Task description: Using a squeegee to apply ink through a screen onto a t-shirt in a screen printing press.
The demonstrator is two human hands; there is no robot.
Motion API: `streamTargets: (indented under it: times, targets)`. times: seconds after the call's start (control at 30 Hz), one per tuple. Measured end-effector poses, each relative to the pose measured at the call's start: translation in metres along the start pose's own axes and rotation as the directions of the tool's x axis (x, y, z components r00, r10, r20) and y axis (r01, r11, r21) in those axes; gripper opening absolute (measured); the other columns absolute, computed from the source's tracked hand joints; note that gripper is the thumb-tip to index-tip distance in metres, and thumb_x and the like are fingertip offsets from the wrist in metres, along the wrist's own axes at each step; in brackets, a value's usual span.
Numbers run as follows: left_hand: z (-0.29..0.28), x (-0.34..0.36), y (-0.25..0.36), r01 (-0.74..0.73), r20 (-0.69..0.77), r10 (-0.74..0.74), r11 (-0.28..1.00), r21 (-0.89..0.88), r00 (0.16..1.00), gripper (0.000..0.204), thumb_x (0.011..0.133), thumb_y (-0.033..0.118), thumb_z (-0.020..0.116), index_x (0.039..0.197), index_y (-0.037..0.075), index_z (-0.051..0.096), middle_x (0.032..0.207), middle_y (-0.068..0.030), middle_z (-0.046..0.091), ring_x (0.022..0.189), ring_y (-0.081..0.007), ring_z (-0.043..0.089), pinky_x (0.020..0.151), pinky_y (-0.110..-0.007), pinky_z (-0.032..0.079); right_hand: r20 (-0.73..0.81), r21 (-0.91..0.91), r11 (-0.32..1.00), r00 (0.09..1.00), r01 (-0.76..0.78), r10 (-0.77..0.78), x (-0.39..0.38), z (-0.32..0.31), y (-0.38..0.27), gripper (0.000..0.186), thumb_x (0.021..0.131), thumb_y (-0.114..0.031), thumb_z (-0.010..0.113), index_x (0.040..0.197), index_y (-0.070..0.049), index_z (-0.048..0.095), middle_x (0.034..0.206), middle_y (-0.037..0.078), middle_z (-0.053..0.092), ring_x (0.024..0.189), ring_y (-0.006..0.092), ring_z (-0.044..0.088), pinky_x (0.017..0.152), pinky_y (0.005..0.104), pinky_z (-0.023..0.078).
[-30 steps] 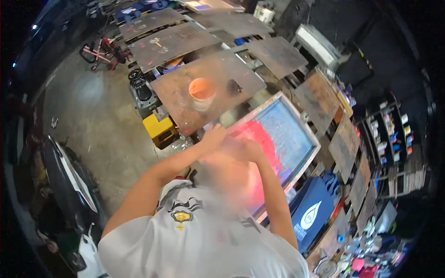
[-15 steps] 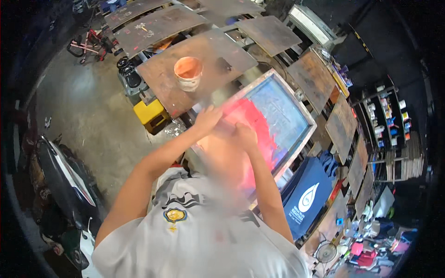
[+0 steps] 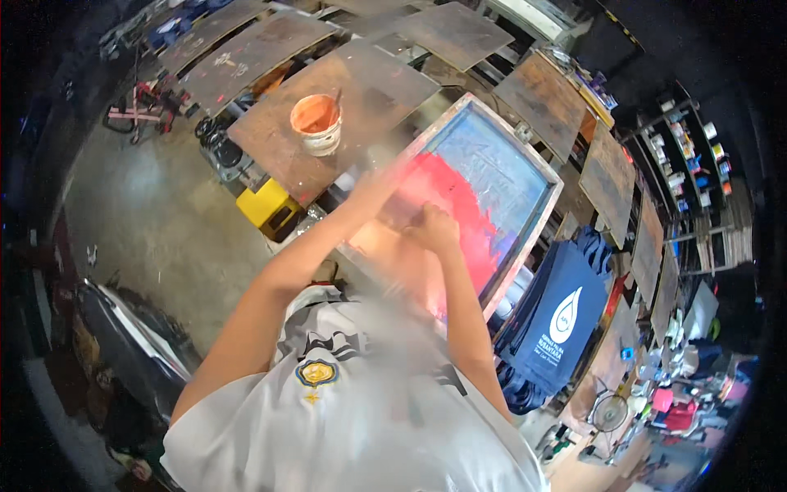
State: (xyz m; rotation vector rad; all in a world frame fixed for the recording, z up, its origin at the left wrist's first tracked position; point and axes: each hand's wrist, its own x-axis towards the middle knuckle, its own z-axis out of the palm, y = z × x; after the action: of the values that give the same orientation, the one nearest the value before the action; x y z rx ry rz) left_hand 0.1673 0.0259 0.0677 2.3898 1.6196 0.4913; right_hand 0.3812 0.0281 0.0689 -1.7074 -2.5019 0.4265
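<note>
Head view: frame (image 3: pixel 534 222) points lengthwise upper right; cannot tell what right grip (image 3: pixel 434 230) holds.

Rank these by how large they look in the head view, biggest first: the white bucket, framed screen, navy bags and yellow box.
1. Framed screen, though partly hidden by the arms
2. Navy bags
3. White bucket and yellow box: too alike to rank

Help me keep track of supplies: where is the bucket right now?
In the head view, the bucket stands left of centre in the upper half, on a brown board beyond the left hand, left of the framed screen.
</note>
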Motion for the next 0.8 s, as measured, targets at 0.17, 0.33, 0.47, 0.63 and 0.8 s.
streamTargets:
  times: [0.17,0.33,0.47,0.63,0.8]
  targets:
    - [0.037,0.015,-0.026,-0.058,-0.026,0.058,0.998,0.02,0.998,0.078,0.058,0.034,0.091,0.123,0.01,0.057,0.122,-0.0064,0.058,0.124,-0.0291,0.049,0.101,-0.046,0.041,-0.074,-0.003,1.0,0.997,0.016,-0.016,-0.011,-0.012,-0.013,0.06,0.07,-0.05,0.078,0.107,-0.007,0.061,0.099,0.019,0.072,0.095,0.037,0.07,0.081,0.0505,0.056]
    - [0.034,0.045,0.02,-0.228,0.03,0.23,0.922,0.314,0.973,0.075,0.057,0.036,0.091,0.12,0.011,0.058,0.118,-0.006,0.059,0.12,-0.0285,0.051,0.1,-0.048,0.042,-0.015,0.047,0.983,0.983,-0.18,0.181,-0.017,-0.022,0.03,0.058,0.068,-0.044,0.081,0.108,-0.008,0.06,0.098,0.019,0.073,0.095,0.038,0.07,0.081,0.0507,0.056]
    - [0.045,0.033,-0.007,-0.179,-0.068,0.198,0.959,0.218,0.978,0.072,0.057,0.037,0.091,0.115,0.011,0.059,0.117,-0.0068,0.058,0.12,-0.0289,0.051,0.101,-0.048,0.041,0.095,-0.016,0.981,0.977,-0.192,0.193,-0.012,-0.026,0.006,0.062,0.071,-0.05,0.076,0.112,-0.006,0.06,0.108,0.018,0.071,0.104,0.0357,0.068,0.089,0.0473,0.055]
    - [0.03,0.003,-0.036,-0.247,-0.109,0.262,0.959,0.137,0.959,0.075,0.052,0.04,0.092,0.112,0.011,0.058,0.115,-0.0061,0.058,0.119,-0.0282,0.05,0.096,-0.044,0.041,0.033,-0.034,0.989,0.989,-0.145,0.146,-0.014,-0.006,-0.026,0.063,0.07,-0.048,0.079,0.113,-0.006,0.058,0.108,0.018,0.07,0.103,0.0368,0.068,0.086,0.0489,0.055]
    - [0.025,0.021,-0.025,-0.244,-0.018,0.249,0.96,0.138,0.968,0.075,0.053,0.04,0.092,0.113,0.01,0.058,0.117,-0.0072,0.058,0.119,-0.0286,0.051,0.1,-0.046,0.04,0.035,-0.021,0.987,0.987,-0.158,0.159,-0.014,-0.012,-0.018,0.062,0.069,-0.045,0.082,0.11,-0.006,0.056,0.104,0.018,0.071,0.098,0.0388,0.068,0.083,0.0512,0.055]
